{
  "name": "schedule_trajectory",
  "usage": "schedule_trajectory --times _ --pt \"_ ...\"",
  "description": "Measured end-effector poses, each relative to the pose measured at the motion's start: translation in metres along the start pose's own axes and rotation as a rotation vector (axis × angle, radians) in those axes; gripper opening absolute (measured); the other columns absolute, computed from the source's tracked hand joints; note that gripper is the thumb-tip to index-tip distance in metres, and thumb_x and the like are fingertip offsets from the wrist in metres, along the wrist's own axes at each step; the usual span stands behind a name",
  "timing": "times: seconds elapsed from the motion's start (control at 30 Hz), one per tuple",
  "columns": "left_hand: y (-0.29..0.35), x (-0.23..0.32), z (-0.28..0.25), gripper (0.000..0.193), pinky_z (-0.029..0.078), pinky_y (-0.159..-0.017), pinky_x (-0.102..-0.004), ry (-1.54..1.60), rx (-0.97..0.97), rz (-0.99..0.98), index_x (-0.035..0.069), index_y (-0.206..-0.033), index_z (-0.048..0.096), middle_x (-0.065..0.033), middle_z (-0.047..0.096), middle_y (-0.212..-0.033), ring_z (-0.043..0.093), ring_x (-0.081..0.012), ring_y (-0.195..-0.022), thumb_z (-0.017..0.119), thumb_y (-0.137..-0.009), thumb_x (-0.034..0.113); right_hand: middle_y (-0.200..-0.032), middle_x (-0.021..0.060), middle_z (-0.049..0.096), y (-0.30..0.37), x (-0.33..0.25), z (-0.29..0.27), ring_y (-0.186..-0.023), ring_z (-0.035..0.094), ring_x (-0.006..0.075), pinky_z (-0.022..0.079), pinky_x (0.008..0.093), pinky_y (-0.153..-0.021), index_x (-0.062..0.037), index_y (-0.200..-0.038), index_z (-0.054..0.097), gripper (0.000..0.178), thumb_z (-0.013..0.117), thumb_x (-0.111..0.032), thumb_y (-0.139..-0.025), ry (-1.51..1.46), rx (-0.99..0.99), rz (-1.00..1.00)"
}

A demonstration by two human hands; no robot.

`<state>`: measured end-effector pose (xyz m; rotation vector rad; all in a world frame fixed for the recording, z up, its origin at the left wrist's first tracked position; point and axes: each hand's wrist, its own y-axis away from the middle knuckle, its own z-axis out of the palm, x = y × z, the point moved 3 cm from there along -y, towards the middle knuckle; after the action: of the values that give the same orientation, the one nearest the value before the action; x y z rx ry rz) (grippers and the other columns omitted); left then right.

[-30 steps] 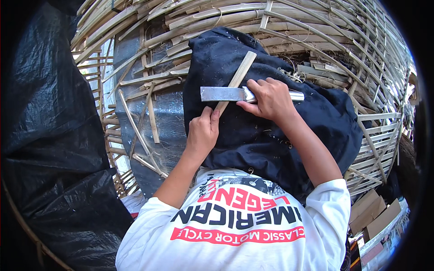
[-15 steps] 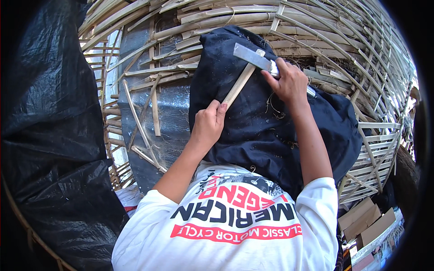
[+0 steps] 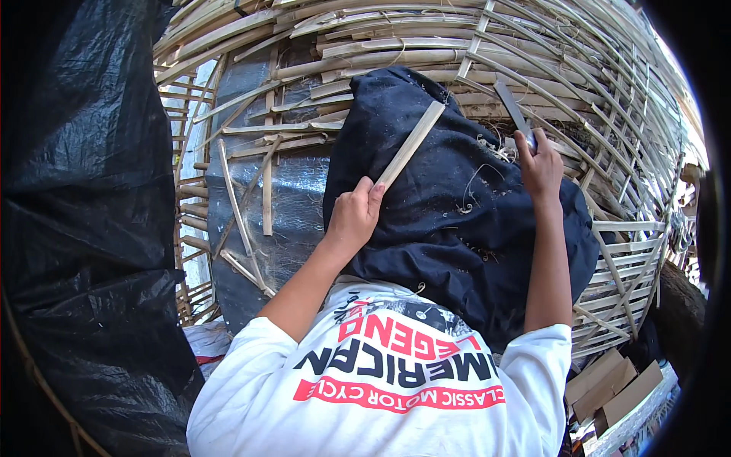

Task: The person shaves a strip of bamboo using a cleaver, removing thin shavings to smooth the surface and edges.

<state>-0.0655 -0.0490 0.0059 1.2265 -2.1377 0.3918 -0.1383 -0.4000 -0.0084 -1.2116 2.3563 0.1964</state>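
My left hand [image 3: 354, 213] is closed round the lower end of a pale bamboo strip [image 3: 412, 145], which slants up to the right over the black cloth [image 3: 426, 221] on my lap. Further right, my right hand [image 3: 543, 171] grips a knife [image 3: 512, 107]. Its flat grey blade points up and left, apart from the strip; my fingers hide most of the handle. Thin curled shavings [image 3: 476, 179] lie on the cloth between my hands.
Stacked bamboo slats [image 3: 365, 49] run across the far side. A bamboo lattice [image 3: 624, 266] stands at the right, above cardboard boxes [image 3: 609, 388]. Black plastic sheeting [image 3: 91, 228] hangs at the left, and loose strips [image 3: 236, 198] lie on a grey sheet [image 3: 293, 198].
The knife was lying across the strip's upper end. My right hand has carried it off to the right, and its blade has turned more upright. My left hand keeps its hold on the strip.
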Motion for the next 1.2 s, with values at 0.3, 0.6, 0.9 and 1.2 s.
schedule_trajectory --times 0.3,0.6,0.9,1.2 --pt "-0.003 -0.001 0.001 0.036 0.041 -0.05 -0.05 0.081 -0.002 0.01 0.001 -0.079 0.051 -0.0249 0.054 -0.059 0.059 -0.0462 -0.063 0.047 -0.103 0.027 -0.064 0.0139 0.062 0.044 -0.114 0.039 -0.064 0.064 0.0357 0.05 0.0426 -0.059 -0.0053 -0.088 0.06 0.053 0.07 -0.056 -0.078 -0.167 -0.242 -0.424" --pt "-0.01 -0.002 0.001 0.037 0.04 -0.049 -0.0479 0.084 -0.01 -0.008 0.001 -0.077 0.051 -0.0233 0.051 -0.056 0.059 -0.0449 -0.059 0.048 -0.103 0.027 -0.071 0.0221 0.066 -0.01 -0.078 0.052 -0.075 0.066 0.0416 0.051 0.0479 -0.066 -0.002 -0.078 0.065 0.066 0.058 -0.067 -0.083 -0.13 -0.071 -0.081" --pt "-0.007 -0.002 0.006 0.037 0.043 -0.049 -0.05 0.015 0.044 0.034 0.002 -0.077 0.049 -0.0222 0.054 -0.056 0.06 -0.0445 -0.059 0.046 -0.103 0.028 -0.058 0.0131 0.062 0.038 -0.118 0.048 -0.058 0.066 0.0321 0.051 0.0424 -0.055 -0.0045 -0.066 0.058 0.07 0.063 -0.074 -0.074 -0.084 -0.21 -0.491" --pt "-0.005 0.005 0.007 0.036 0.044 -0.049 -0.0494 -0.045 0.003 0.049 0.002 -0.079 0.048 -0.0228 0.054 -0.056 0.06 -0.044 -0.059 0.045 -0.104 0.028 -0.075 0.0235 0.066 -0.049 -0.01 0.04 -0.078 0.066 0.0411 0.05 0.0493 -0.069 0.0004 -0.077 0.065 0.076 0.049 -0.073 -0.085 -0.108 0.051 0.134"
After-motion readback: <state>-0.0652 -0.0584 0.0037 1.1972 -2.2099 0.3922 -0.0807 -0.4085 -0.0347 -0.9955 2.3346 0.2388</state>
